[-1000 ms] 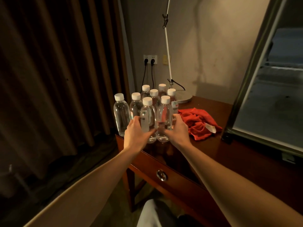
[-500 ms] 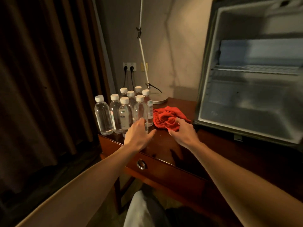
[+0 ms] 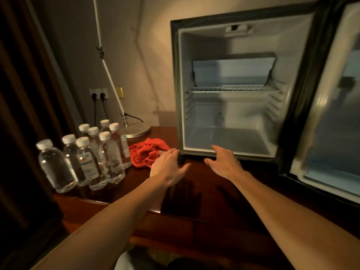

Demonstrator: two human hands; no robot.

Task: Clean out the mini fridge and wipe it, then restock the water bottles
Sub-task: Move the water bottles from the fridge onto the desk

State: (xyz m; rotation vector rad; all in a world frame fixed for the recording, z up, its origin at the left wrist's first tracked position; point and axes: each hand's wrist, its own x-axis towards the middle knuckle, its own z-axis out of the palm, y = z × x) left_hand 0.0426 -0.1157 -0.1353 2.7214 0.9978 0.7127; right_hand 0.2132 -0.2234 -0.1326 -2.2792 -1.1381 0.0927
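While the mini fridge [image 3: 229, 117] stands on the wooden table [image 3: 204, 184] with its door [image 3: 331, 114] swung wide, your left hand [image 3: 169, 166] and right hand [image 3: 224, 162] hover before its lower edge, fingers loosely spread and holding nothing. The water bottles [image 3: 87, 156] stand clustered at the table's left end, a red cloth [image 3: 147, 153] crumpled between them and the fridge.
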